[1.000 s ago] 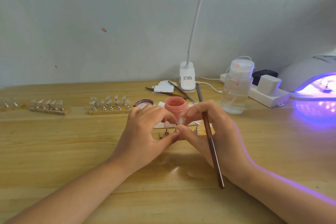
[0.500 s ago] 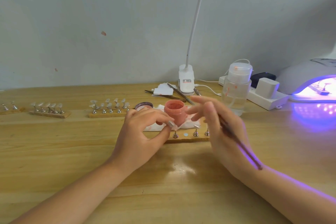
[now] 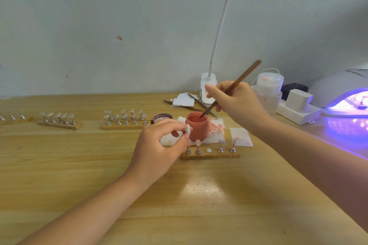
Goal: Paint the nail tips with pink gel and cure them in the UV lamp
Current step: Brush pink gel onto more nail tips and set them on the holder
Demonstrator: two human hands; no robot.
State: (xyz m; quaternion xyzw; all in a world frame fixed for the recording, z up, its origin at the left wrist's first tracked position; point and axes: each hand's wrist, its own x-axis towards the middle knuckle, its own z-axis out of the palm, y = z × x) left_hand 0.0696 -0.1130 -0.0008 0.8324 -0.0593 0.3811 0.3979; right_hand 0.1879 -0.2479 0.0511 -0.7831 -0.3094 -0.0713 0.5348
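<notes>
Right grip [image 3: 237,103] is pinched round a brown brush [image 3: 231,88], handle slanting up to the right and the bristle end dipped down into the open pink gel jar [image 3: 197,127]. Left grip [image 3: 159,145] has thumb and fingers closed on a single nail tip [image 3: 187,129] on its little stand, held just left of the jar and touching or nearly touching it, hard to say. Jar sits on a stained white tissue [image 3: 216,131] on the wooden tabletop [image 3: 79,165]. Right in front is a wooden holder strip [image 3: 210,156] with four small stands, one carrying a pink tip. More strips of clear tips sit off to the left. UV lamp [image 3: 342,95] glows purple at the far right.
</notes>
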